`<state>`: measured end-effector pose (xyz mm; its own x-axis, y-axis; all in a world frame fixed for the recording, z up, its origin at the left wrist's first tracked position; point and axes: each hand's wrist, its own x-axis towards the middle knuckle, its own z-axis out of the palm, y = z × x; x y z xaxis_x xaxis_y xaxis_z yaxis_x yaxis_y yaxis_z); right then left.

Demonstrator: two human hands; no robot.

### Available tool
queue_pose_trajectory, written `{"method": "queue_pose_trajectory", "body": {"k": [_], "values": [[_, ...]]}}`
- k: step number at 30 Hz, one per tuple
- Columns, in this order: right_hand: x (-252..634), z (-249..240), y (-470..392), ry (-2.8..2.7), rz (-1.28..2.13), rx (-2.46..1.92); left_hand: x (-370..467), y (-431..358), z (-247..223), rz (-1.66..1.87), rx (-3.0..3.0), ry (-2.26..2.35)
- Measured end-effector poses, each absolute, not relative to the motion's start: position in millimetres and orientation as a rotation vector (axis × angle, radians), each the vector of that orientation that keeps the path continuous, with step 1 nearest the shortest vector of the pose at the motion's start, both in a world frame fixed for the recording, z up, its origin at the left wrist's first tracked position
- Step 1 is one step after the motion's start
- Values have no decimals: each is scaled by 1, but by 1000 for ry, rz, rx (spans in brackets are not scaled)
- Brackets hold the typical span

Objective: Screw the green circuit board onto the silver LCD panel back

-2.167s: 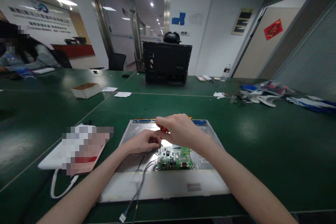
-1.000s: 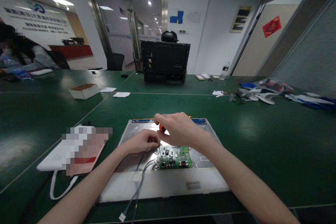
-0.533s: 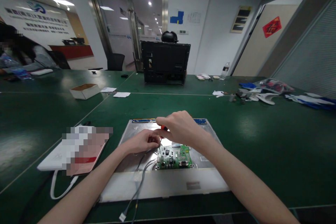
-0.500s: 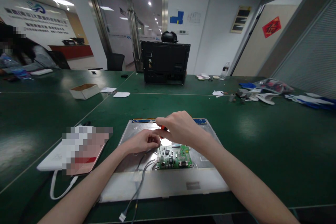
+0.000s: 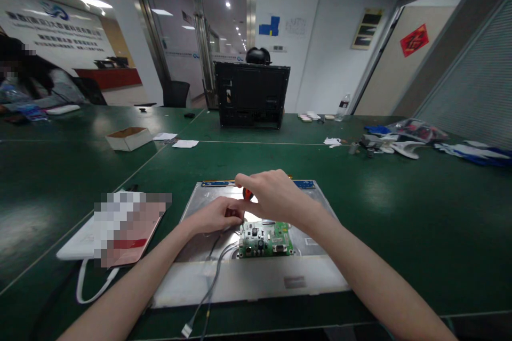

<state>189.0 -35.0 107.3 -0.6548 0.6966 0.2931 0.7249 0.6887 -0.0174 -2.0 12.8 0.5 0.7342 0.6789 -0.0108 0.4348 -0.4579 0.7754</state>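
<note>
My right hand (image 5: 274, 192) is closed around the red and black handle of a screwdriver (image 5: 247, 193), which stands nearly upright. Its thin shaft runs down to the upper left corner of a green circuit board (image 5: 266, 240). Beside that corner my left hand (image 5: 220, 216) is closed, thumb and fingers pinched together near the tip; what lies between them is hidden. The board sits on the silver metal back of a flat display panel (image 5: 320, 272). Grey cables (image 5: 218, 272) run from the board's left side over the panel's near edge, ending in a white plug (image 5: 186, 330).
To the left lie a white device (image 5: 80, 237) with a white cable and a pink item (image 5: 156, 218). Farther back are an open box (image 5: 128, 139), a black monitor housing (image 5: 253, 96), a bottle (image 5: 343, 107) and piled parts (image 5: 406, 146). A person (image 5: 68, 85) sits at far left.
My right hand has shifted very slightly to the left, and the screwdriver handle shows a different side, as if turned a little. My left hand has stayed in place.
</note>
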Motion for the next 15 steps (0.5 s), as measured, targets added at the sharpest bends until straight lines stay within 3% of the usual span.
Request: {"method": "queue_pose_trajectory", "body": {"k": [15], "values": [[188, 108, -39, -2630, -104, -1082, -3, 15, -3, 409, 2133, 845]]}}
